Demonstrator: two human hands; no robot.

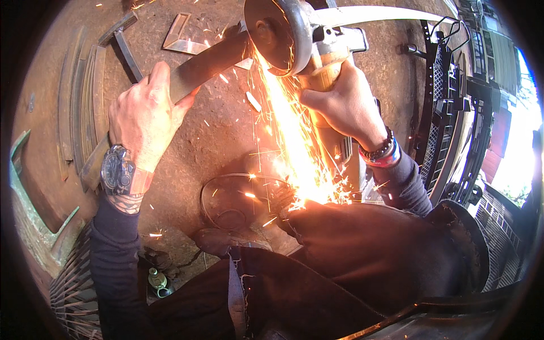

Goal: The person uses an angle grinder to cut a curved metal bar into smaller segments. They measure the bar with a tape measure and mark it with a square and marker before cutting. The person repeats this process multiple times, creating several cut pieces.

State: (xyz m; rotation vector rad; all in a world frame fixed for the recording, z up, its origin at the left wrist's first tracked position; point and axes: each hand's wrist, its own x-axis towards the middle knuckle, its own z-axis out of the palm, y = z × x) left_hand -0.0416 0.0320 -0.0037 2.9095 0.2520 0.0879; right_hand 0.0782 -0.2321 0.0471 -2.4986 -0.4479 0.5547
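My left hand (141,113), with a dark watch at the wrist, is closed round a flat steel bar (209,63). The bar runs up and to the right, and its far end meets the disc (273,39) of an angle grinder (326,71). My right hand (352,107) grips the grinder's yellow body, beaded and coloured bands round its wrist. A bright stream of sparks (289,130) pours down from the disc towards my dark-covered leg (368,243). Glare hides part of the contact between bar and disc.
Long metal strips (79,102) lie at the left. An angled steel piece (180,31) and a bracket-like frame (126,48) rest on the brown floor. A cable loop (205,198) lies near my foot. Black metal racks (439,107) stand at the right, and a greenish metal part (34,209) at the left edge.
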